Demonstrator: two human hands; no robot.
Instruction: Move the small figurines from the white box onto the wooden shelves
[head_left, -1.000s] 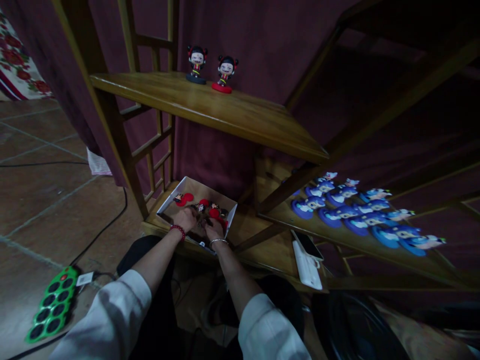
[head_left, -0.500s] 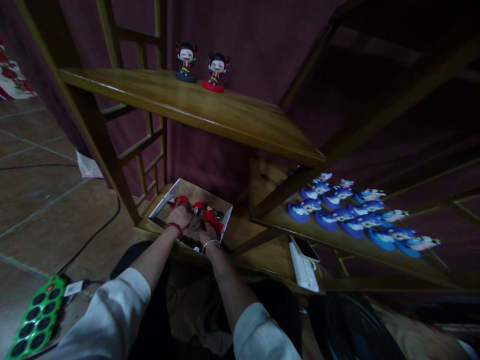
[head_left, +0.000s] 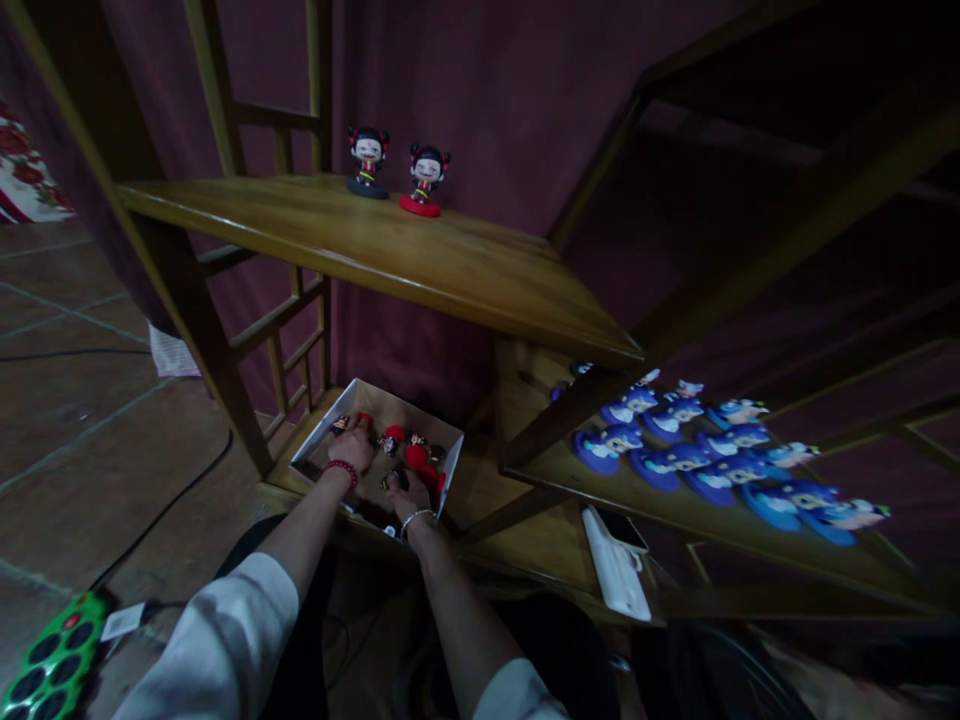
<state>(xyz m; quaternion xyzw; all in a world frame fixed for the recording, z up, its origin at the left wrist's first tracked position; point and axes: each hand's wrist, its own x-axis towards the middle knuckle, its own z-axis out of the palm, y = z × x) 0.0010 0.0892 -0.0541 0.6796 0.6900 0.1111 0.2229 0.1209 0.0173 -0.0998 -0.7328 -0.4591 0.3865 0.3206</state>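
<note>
A shallow white cardboard box [head_left: 300,462] sits on the low wooden shelf, with several small black-haired figurines on red bases lying inside. My left hand [head_left: 351,448], a red bead bracelet at its wrist, reaches into the box's left side. Its fingers are closed around a figurine [head_left: 340,425] whose dark head and red base show on either side. Nearer the front, my right hand [head_left: 412,497], wearing a pale bracelet, grips a dark figurine [head_left: 391,481] by thumb and fingers. Another figurine [head_left: 390,440] lies between the hands, and red bases [head_left: 421,458] lie just beyond the right one.
Two matching figurines [head_left: 367,160] stand on the upper wooden shelf [head_left: 360,235]. To the right, several blue figurines [head_left: 675,458] fill another shelf. A phone [head_left: 626,530] rests on a white object [head_left: 613,570]. On the floor at left is a green power strip [head_left: 56,655] with a cable.
The whole scene sits slightly lower in view as the head tilts up. Both hands stay in the box; the right-hand figurine shows a little more clearly.
</note>
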